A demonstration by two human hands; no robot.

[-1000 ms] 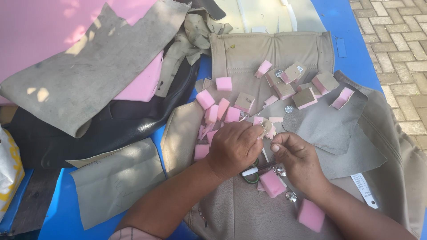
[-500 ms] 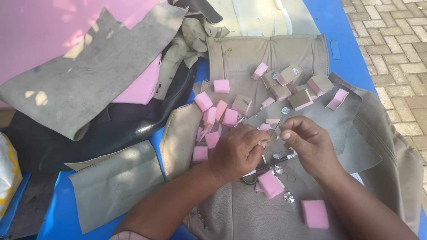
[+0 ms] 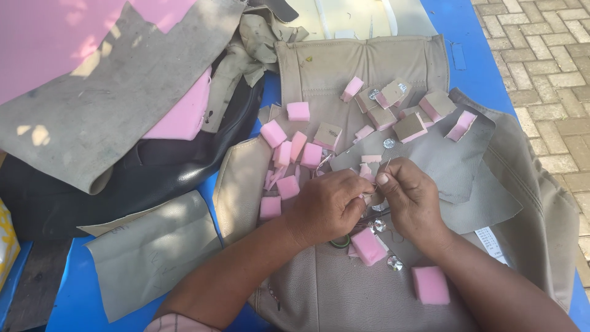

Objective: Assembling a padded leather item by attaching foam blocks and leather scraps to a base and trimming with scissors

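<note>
Drawn closer together since the earlier frame: right hand (image 3: 410,198) back down from its slight lift, left hand (image 3: 329,206) now meeting it fingertip to fingertip. Both curled nearly shut around something small and pale pink (image 3: 367,195) pinched between them, a thin needle-like point (image 3: 388,163) sticking up by the right thumb; exactly what is gripped, impossible to tell.

Partway through, by the look of it. Finished-looking pieces, foam backed with tan covering (image 3: 410,127), clustered at the far side of the tan seat cover (image 3: 362,67); bare pink foam squares (image 3: 289,154) heaped just left of the hands, two more (image 3: 429,284) near the right forearm, small silver discs (image 3: 394,263) loose beside them. Plenty uncovered yet.

Underneath, a blue table (image 3: 473,55) crowded with tan leatherette offcuts (image 3: 153,252), black vinyl (image 3: 123,184), grey fabric (image 3: 92,117) and pink sheet foam (image 3: 43,43). Outdoors, sunlit, grey paving bricks (image 3: 547,55) at the right.
</note>
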